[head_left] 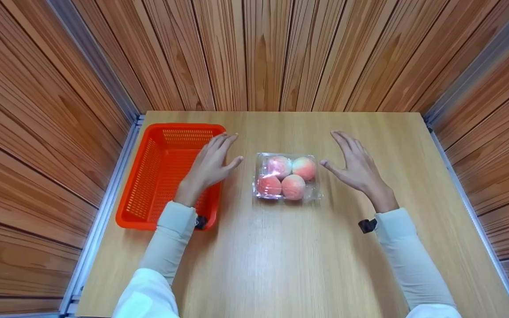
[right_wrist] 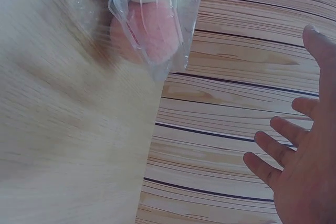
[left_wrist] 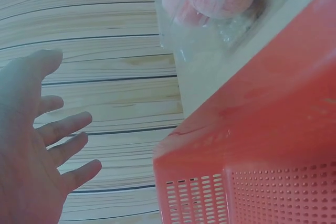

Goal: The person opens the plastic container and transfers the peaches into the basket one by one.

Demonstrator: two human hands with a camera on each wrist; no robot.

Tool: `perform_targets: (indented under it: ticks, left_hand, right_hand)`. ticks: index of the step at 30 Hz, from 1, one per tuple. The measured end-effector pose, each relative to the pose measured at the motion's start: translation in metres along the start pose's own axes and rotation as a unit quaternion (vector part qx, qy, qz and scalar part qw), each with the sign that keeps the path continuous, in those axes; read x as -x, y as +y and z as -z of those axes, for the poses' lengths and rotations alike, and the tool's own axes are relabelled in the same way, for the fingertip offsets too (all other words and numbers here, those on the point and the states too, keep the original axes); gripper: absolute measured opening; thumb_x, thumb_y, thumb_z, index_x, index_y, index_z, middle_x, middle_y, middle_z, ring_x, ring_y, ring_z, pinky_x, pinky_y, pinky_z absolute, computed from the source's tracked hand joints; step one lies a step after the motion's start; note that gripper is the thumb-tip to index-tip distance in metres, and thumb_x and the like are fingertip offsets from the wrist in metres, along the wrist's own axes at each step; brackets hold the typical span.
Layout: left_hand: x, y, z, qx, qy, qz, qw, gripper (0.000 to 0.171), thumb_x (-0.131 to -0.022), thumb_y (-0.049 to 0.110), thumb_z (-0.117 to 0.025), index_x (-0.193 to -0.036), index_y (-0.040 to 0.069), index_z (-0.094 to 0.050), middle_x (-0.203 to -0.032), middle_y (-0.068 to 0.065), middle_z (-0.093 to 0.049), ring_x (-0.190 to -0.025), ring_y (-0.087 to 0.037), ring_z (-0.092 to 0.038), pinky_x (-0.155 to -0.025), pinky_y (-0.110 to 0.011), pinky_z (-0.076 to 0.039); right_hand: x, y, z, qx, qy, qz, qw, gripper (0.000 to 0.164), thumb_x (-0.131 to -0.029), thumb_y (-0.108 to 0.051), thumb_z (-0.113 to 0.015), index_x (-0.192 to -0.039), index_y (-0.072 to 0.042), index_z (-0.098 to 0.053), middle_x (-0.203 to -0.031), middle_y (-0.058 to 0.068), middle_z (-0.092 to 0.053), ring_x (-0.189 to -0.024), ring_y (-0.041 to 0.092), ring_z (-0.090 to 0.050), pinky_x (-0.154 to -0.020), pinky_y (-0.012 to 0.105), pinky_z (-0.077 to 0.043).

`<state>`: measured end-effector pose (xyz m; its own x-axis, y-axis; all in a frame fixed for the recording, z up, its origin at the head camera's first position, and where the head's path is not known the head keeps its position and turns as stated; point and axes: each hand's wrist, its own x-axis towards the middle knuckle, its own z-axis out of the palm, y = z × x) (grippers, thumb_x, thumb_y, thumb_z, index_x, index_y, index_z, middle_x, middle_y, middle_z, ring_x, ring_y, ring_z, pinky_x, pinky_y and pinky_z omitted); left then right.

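Observation:
A clear plastic clamshell box (head_left: 288, 177) with several pink peaches (head_left: 293, 187) inside sits on the wooden table, between the two hands. My left hand (head_left: 212, 161) is held over the right side of a red-orange plastic basket (head_left: 124, 207), fingers spread and nothing in them. On the box's other side, my right hand (head_left: 355, 165) hovers with its thumb toward the box, also holding nothing. Both wrist views show a gap between the fingers and the box. In the right wrist view a peach (right_wrist: 152, 32) shows through the clear plastic wall.
The basket, with slotted walls, stands at the table's left edge. Wood-plank panels (head_left: 263, 57) rise behind and on both sides. Metal rails (head_left: 100, 238) run along the table's sides. A small black device (head_left: 367, 225) is worn at the right wrist.

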<state>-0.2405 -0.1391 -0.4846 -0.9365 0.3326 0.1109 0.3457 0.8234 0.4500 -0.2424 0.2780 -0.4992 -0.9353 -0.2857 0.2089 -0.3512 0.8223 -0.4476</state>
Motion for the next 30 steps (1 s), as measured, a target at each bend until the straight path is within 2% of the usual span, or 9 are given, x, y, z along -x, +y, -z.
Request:
perform_targets:
  ticks: [8,19,30]
  left_hand:
    - [0.001,0.004,-0.008,-0.003,-0.003,-0.008,1.0000,0.074,-0.104,0.049,-0.062,-0.167,0.021,-0.035,-0.170,-0.011,-0.039,-0.158,-0.034,-0.035,-0.129,-0.058,-0.031]
    - [0.001,0.011,-0.019,0.006,-0.003,-0.025,0.9997,0.070,-0.105,0.045,-0.062,-0.166,0.020,-0.037,-0.163,-0.010,-0.048,-0.148,-0.032,-0.047,-0.126,-0.053,-0.039]
    - [-0.001,0.020,-0.030,-0.001,-0.013,-0.030,0.9995,0.066,-0.104,0.041,-0.064,-0.163,0.020,-0.043,-0.163,-0.009,-0.049,-0.149,-0.032,-0.048,-0.125,-0.052,-0.040]
  right_hand:
    - [0.007,-0.003,-0.011,-0.014,-0.016,-0.018,1.000,0.086,-0.100,-0.058,-0.064,-0.169,-0.022,-0.028,-0.175,0.013,-0.028,-0.160,0.043,-0.027,-0.126,0.074,-0.020]
    - [0.013,-0.001,-0.020,-0.035,-0.008,-0.023,0.999,0.086,-0.101,-0.055,-0.066,-0.169,-0.018,-0.029,-0.173,0.015,-0.031,-0.159,0.044,-0.030,-0.124,0.074,-0.026]
    - [0.017,0.000,-0.033,-0.064,-0.030,-0.055,0.996,0.089,-0.101,-0.054,-0.066,-0.169,-0.011,-0.027,-0.174,0.017,-0.028,-0.161,0.043,-0.027,-0.126,0.070,-0.028]
